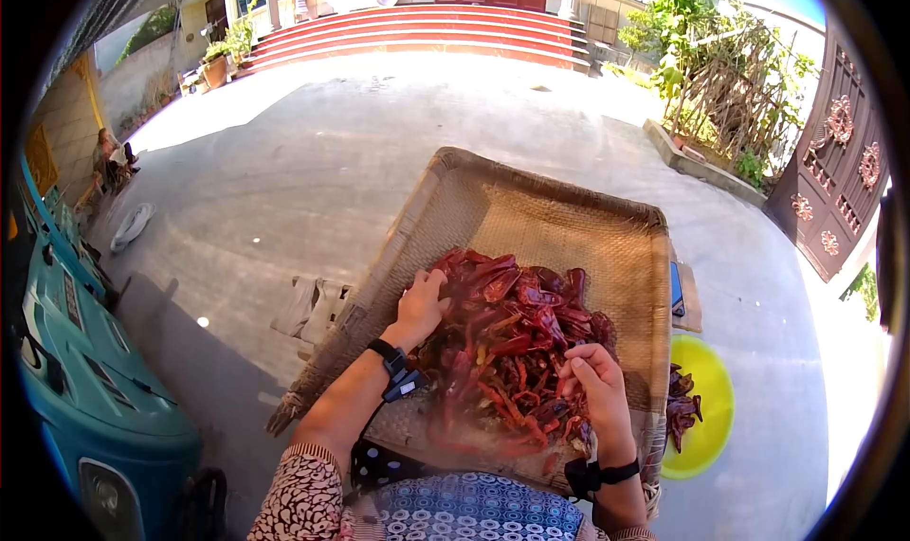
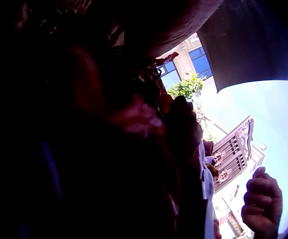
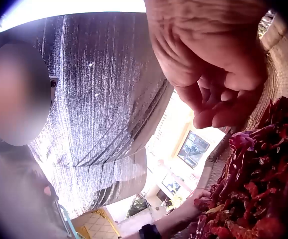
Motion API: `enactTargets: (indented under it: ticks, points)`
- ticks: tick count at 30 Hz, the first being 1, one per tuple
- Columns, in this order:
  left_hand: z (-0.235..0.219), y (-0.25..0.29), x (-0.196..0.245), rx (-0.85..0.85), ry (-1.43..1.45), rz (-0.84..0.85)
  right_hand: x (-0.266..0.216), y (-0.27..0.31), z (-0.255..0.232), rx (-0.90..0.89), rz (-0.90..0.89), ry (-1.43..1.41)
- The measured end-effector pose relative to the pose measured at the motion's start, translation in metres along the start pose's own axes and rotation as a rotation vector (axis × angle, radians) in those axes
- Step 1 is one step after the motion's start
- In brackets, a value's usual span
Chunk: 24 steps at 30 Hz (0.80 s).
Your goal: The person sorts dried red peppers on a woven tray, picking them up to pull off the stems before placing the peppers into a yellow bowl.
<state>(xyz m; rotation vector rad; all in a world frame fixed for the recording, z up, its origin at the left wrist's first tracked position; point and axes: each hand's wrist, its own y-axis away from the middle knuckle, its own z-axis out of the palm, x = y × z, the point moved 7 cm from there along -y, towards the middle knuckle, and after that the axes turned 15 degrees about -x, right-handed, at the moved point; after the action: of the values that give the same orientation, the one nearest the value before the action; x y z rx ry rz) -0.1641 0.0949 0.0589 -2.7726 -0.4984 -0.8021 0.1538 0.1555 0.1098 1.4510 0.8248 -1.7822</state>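
A heap of dried red chilies [image 1: 531, 304] lies in a shallow woven tray [image 1: 607, 219]. At the heap's left side, my left hand [image 1: 424, 306] touches the chilies, fingers bent over them and tips partly hidden; I cannot tell whether it grips any. Blurred chilies show just below that hand. My right hand [image 1: 599, 385] hovers over the right part of the heap. In the right wrist view its fingers [image 3: 218, 117] curl in toward the palm, with nothing visible between them. The left wrist view is mostly dark, though the right hand [image 2: 261, 201] appears there with curled fingers.
Right of the tray stands a yellow-green basin [image 1: 706, 408] with some dark dried chilies [image 1: 681, 408] in it. A blue phone-like object [image 1: 676, 290] lies by the tray's right edge. A teal vehicle [image 1: 100, 380] stands at left. Red steps [image 1: 417, 37] rise far ahead.
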Motion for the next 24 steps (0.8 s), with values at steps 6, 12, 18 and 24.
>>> enactTargets:
  ticks: [6,12,18,24]
  points:
    - [-0.018,0.013,0.023,0.101,-0.015,0.021,0.016,-0.025,0.031,-0.134,0.091,0.107]
    - [-0.019,0.054,0.104,-0.223,0.012,0.342,0.005,-0.031,0.047,-0.013,0.0,0.481]
    - [0.013,0.074,0.131,-0.56,0.15,0.451,0.028,-0.027,0.05,-0.002,-0.01,0.684]
    - [-0.032,0.04,0.087,-0.24,0.1,0.105,0.024,0.0,-0.011,0.241,-0.037,0.065]
